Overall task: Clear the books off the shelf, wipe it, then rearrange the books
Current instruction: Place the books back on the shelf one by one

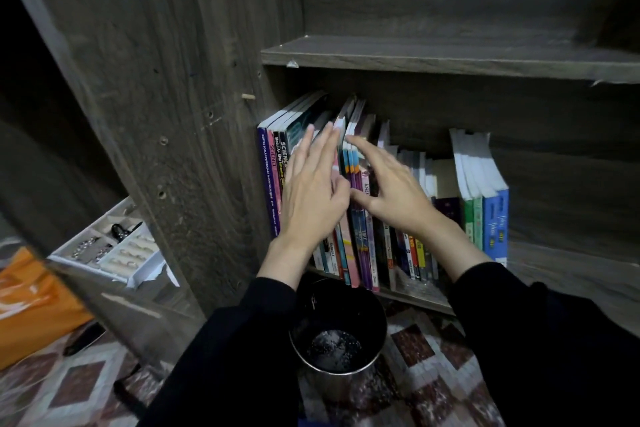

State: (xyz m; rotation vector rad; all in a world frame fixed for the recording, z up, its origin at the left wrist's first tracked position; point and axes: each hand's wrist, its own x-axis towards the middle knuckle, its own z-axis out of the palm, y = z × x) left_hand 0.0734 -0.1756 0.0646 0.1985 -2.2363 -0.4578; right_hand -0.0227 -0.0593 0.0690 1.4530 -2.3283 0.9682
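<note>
Head view: the books (363, 246) stand in a row on the lower shelf (554, 270), packed against its left wall, the leftmost ones leaning. Both hands are on that row. The left hand (311, 198) lies flat on the left-hand spines, fingers straight and close together. Just right of it, the right hand (394, 191) is spread wide, fingertips on the book tops, gripping nothing. Below the books a black bin (349, 302) stands on the patterned floor. Well left of them sits a white compartment tray (69, 258).
</note>
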